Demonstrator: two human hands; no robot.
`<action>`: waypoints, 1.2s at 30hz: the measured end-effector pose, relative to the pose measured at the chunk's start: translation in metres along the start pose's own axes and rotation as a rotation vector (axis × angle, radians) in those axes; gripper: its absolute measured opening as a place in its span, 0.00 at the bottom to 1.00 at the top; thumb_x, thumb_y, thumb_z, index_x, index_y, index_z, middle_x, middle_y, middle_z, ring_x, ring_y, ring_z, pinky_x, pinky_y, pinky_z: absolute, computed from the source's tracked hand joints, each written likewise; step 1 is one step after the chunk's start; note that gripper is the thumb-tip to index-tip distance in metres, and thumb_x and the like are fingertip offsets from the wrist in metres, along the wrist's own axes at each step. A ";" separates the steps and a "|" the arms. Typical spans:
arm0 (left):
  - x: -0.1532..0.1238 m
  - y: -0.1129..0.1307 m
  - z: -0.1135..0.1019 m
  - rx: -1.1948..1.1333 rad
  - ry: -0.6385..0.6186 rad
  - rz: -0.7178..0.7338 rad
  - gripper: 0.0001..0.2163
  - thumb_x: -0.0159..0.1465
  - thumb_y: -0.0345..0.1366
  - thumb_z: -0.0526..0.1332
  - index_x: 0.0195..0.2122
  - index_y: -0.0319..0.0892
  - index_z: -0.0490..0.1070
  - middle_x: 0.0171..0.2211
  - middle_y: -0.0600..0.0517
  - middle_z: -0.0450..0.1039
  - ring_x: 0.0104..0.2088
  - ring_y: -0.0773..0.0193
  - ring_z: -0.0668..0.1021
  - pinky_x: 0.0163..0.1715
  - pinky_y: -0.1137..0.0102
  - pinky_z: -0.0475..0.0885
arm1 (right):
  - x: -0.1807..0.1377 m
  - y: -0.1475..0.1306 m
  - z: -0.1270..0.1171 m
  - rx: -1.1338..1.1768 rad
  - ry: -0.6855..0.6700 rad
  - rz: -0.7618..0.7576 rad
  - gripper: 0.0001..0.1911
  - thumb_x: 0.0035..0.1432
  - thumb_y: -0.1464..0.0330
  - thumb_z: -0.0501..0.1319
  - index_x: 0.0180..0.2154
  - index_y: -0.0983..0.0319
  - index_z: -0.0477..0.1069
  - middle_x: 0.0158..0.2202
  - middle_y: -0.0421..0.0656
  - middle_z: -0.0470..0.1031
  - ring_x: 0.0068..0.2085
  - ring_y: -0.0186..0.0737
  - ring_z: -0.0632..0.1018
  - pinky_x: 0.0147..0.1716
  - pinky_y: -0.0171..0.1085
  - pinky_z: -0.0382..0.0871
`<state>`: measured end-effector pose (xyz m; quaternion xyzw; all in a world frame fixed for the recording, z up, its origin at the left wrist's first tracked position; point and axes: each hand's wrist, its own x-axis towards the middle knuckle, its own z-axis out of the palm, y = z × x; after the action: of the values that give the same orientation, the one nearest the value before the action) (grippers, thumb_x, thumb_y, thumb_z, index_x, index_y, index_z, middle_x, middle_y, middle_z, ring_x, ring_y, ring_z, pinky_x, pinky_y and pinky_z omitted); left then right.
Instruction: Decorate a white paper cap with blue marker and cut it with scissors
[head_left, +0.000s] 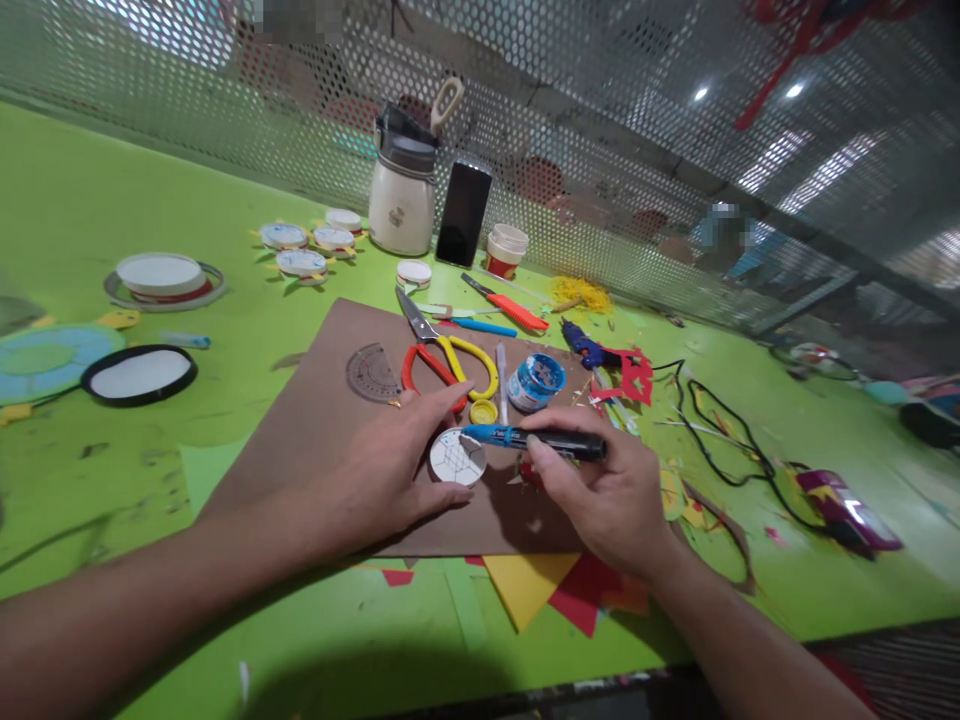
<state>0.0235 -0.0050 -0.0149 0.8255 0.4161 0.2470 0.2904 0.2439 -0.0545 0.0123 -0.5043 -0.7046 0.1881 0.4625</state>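
My left hand [405, 455] steadies a small white disc [456, 462] between thumb and fingers on a brown board [322, 400]. Dark lines form a pattern on the disc's face. In my right hand [600, 490] is a blue-and-black marker [555, 441], held almost level with its blue end at the disc's upper edge. Just beyond the disc sits a small yellow cap [484, 411]. Scissors [442, 360] with red and yellow handles lie behind my left fingers. An opened blue paint jar [536, 382] stands behind the marker.
A protractor [373, 374] lies on the board. Farther back are a white flask [403, 195], a phone [463, 213], an orange cutter [519, 311] and a glue gun [589, 345]. Several decorated discs [301, 262] stand back left. A black cable [720, 460] curls at right.
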 end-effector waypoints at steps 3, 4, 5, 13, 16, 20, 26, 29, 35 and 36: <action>0.000 0.000 0.000 0.011 0.000 0.022 0.35 0.59 0.40 0.68 0.66 0.42 0.61 0.58 0.39 0.74 0.57 0.42 0.77 0.56 0.50 0.72 | 0.001 0.000 0.001 -0.014 -0.019 -0.019 0.09 0.59 0.73 0.65 0.41 0.56 0.78 0.34 0.36 0.82 0.31 0.35 0.81 0.31 0.32 0.79; -0.001 0.000 0.000 0.016 0.000 0.032 0.34 0.59 0.40 0.68 0.66 0.42 0.61 0.58 0.39 0.74 0.57 0.42 0.77 0.56 0.50 0.72 | 0.001 0.000 0.002 -0.017 -0.023 -0.027 0.09 0.58 0.73 0.65 0.41 0.56 0.78 0.34 0.36 0.82 0.31 0.34 0.81 0.33 0.32 0.78; -0.001 0.000 0.000 0.019 0.000 0.044 0.34 0.59 0.40 0.67 0.66 0.41 0.60 0.58 0.39 0.74 0.57 0.43 0.76 0.56 0.50 0.72 | 0.001 0.000 0.002 -0.016 -0.027 -0.032 0.09 0.58 0.74 0.65 0.41 0.56 0.78 0.34 0.36 0.82 0.31 0.33 0.81 0.33 0.31 0.78; -0.003 -0.001 -0.001 0.005 0.005 0.092 0.33 0.61 0.40 0.64 0.67 0.41 0.59 0.58 0.38 0.73 0.56 0.43 0.76 0.56 0.49 0.71 | 0.001 0.003 0.003 -0.051 -0.032 -0.061 0.09 0.59 0.73 0.65 0.42 0.58 0.78 0.36 0.37 0.83 0.33 0.32 0.81 0.38 0.30 0.77; -0.003 0.000 -0.002 0.002 -0.005 0.084 0.32 0.63 0.41 0.63 0.67 0.40 0.58 0.59 0.37 0.71 0.57 0.42 0.75 0.57 0.48 0.71 | 0.001 0.003 0.003 -0.069 -0.029 -0.084 0.09 0.59 0.73 0.66 0.42 0.59 0.78 0.36 0.38 0.83 0.34 0.32 0.82 0.40 0.30 0.77; -0.004 0.000 -0.002 -0.001 -0.003 0.063 0.32 0.62 0.42 0.64 0.66 0.42 0.59 0.59 0.38 0.72 0.57 0.42 0.75 0.56 0.49 0.71 | 0.002 0.003 0.003 -0.071 -0.043 -0.112 0.09 0.60 0.73 0.65 0.43 0.60 0.78 0.38 0.38 0.84 0.37 0.32 0.83 0.42 0.29 0.76; -0.003 -0.003 0.000 -0.008 -0.002 0.042 0.33 0.61 0.42 0.65 0.67 0.43 0.59 0.58 0.39 0.73 0.56 0.44 0.76 0.55 0.50 0.72 | 0.003 0.003 0.003 -0.086 -0.064 -0.105 0.09 0.60 0.72 0.66 0.43 0.59 0.78 0.39 0.39 0.84 0.38 0.34 0.83 0.43 0.32 0.77; -0.002 -0.001 -0.001 -0.018 -0.012 0.032 0.33 0.62 0.42 0.64 0.67 0.43 0.58 0.58 0.39 0.73 0.56 0.45 0.76 0.55 0.51 0.72 | 0.003 0.002 0.003 -0.073 -0.061 -0.091 0.09 0.60 0.72 0.66 0.43 0.59 0.78 0.39 0.40 0.84 0.38 0.35 0.83 0.43 0.33 0.77; -0.002 0.003 -0.003 -0.026 -0.014 0.053 0.33 0.63 0.40 0.64 0.68 0.45 0.57 0.60 0.40 0.72 0.57 0.46 0.76 0.56 0.52 0.71 | 0.000 -0.001 0.004 0.006 -0.017 -0.019 0.09 0.59 0.73 0.65 0.42 0.57 0.78 0.35 0.37 0.83 0.30 0.34 0.81 0.34 0.33 0.79; -0.002 0.003 -0.003 -0.024 -0.016 0.052 0.33 0.63 0.40 0.64 0.68 0.45 0.57 0.60 0.40 0.72 0.57 0.46 0.76 0.57 0.53 0.72 | 0.000 -0.002 0.005 0.017 -0.007 0.002 0.09 0.59 0.73 0.65 0.41 0.57 0.78 0.33 0.37 0.82 0.28 0.34 0.80 0.31 0.33 0.78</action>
<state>0.0217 -0.0075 -0.0107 0.8344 0.3892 0.2528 0.2973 0.2389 -0.0546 0.0109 -0.5003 -0.7040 0.1965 0.4641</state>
